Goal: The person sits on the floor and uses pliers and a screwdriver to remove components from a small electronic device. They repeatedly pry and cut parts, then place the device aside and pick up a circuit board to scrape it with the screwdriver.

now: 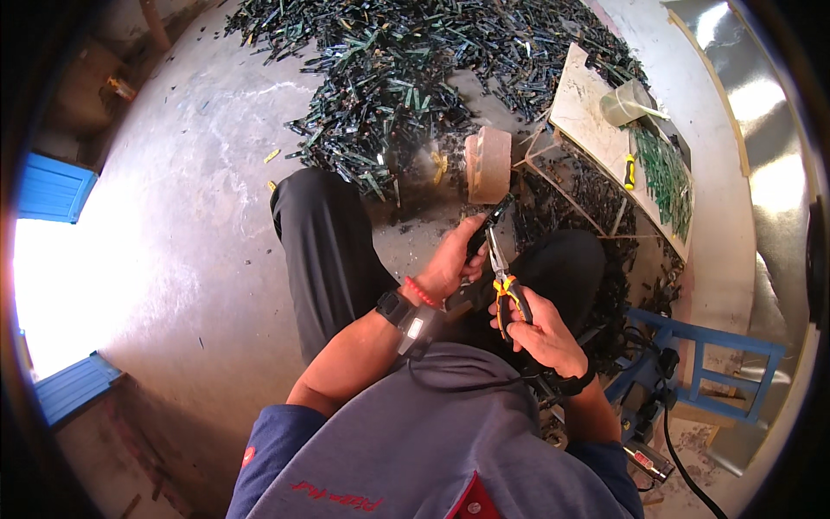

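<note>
My left hand (450,266), with a red bracelet and a dark band at its wrist, is closed around a long, narrow black strip-shaped piece (493,221). The strip slants up to the right, its far end near a brick. In my right hand (546,334) are needle-nose pliers (499,265) with orange-and-black handles, the fingers wrapped round the grips. The metal jaws point up and touch or nearly touch the strip's side; whether they grip it I cannot tell. Both hands are above my lap, between my knees.
A large heap of dark and green strips (389,95) covers the floor ahead. Beyond my hands stands a reddish brick (490,166). At right, a pale board (577,104) bears a plastic jug (624,104), green strips (664,182) and a yellow-black handled tool (629,171). A blue frame (731,346) stands lower right.
</note>
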### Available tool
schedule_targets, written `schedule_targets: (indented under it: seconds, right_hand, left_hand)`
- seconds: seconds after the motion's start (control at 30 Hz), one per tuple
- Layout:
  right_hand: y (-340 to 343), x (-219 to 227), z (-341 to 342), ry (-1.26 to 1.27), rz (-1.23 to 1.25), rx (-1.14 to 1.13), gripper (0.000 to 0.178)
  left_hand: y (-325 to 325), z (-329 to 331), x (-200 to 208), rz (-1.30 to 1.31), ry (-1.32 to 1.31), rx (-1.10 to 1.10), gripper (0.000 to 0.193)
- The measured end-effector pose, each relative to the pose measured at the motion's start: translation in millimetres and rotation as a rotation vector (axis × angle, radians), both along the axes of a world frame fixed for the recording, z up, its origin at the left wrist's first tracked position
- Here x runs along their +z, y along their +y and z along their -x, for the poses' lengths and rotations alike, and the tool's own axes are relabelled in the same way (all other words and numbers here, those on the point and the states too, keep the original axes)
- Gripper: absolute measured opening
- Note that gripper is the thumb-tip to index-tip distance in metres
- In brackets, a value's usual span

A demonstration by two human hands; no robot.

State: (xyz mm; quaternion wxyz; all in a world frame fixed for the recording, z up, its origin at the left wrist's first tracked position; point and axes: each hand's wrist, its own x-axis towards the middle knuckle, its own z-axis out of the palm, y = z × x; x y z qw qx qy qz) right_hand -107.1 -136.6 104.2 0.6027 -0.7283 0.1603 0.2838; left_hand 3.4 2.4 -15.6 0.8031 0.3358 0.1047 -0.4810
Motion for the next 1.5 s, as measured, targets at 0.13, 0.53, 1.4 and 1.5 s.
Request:
schedule_targets:
  seconds: [0.13,0.53,1.4,1.5]
  right_hand:
    - [-3,-3,-1,0.006,0.026,0.005,0.040]
    - [-13,-3,-5,0.087,-0.011,-0.018,0.033]
    - [-44,16,-29,0.271,-0.153,0.059,0.025]
    - [-50,15,-33,0.284,-0.142,0.117,0.026]
  left_hand:
    - [-4,0,3,-0.091,-0.016,0.042,0.040]
    - [-10,2,3,-0.309,-0.074,0.049,0.041]
    - [-9,3,2,-0.312,-0.139,-0.005,0.045]
    - [-11,4,-3,-0.319,-0.184,0.005,0.046]
